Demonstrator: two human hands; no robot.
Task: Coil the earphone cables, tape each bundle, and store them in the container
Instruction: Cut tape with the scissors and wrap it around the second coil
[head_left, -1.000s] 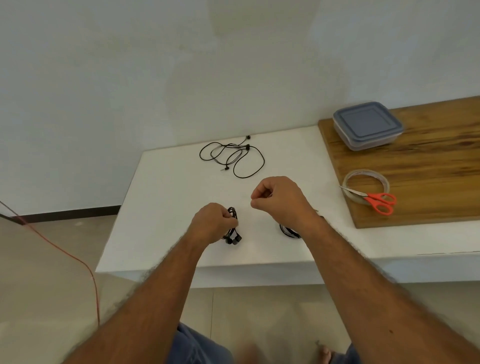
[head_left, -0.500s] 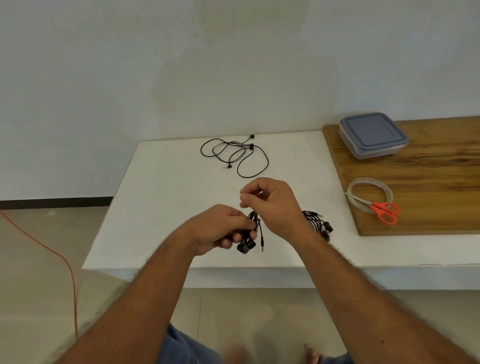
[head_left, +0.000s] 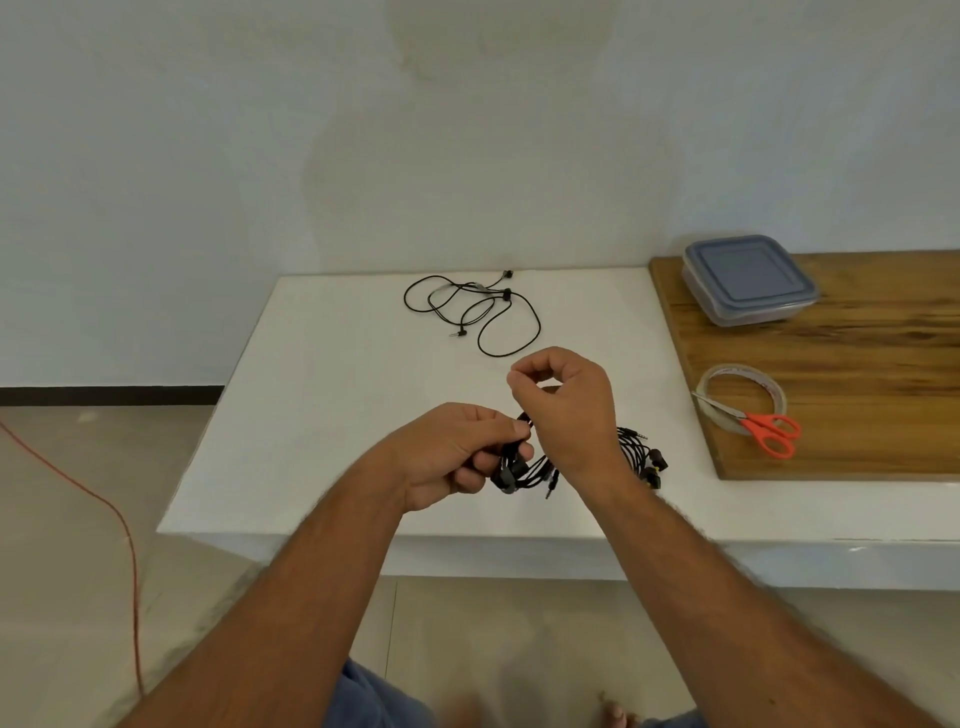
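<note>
My left hand (head_left: 457, 454) grips a coiled black earphone bundle (head_left: 514, 467) just above the white table (head_left: 322, 395), near its front edge. My right hand (head_left: 566, 405) hovers over that bundle with thumb and fingers pinched together; what it pinches is too small to tell. A second coiled earphone bundle (head_left: 641, 454) lies on the table, partly hidden behind my right wrist. A loose, uncoiled black earphone cable (head_left: 478, 312) lies at the back of the table. The lidded plastic container (head_left: 748, 278) sits shut on the wooden board (head_left: 852, 364).
A roll of clear tape (head_left: 740, 395) lies on the board with red-handled scissors (head_left: 763, 428) resting across it. An orange cord (head_left: 104, 509) runs over the floor at the left. A wall stands behind the table.
My hands came together over the bundle in my left hand. My right hand, pinched, has risen slightly above it. The view shifted so the second bundle shows more.
</note>
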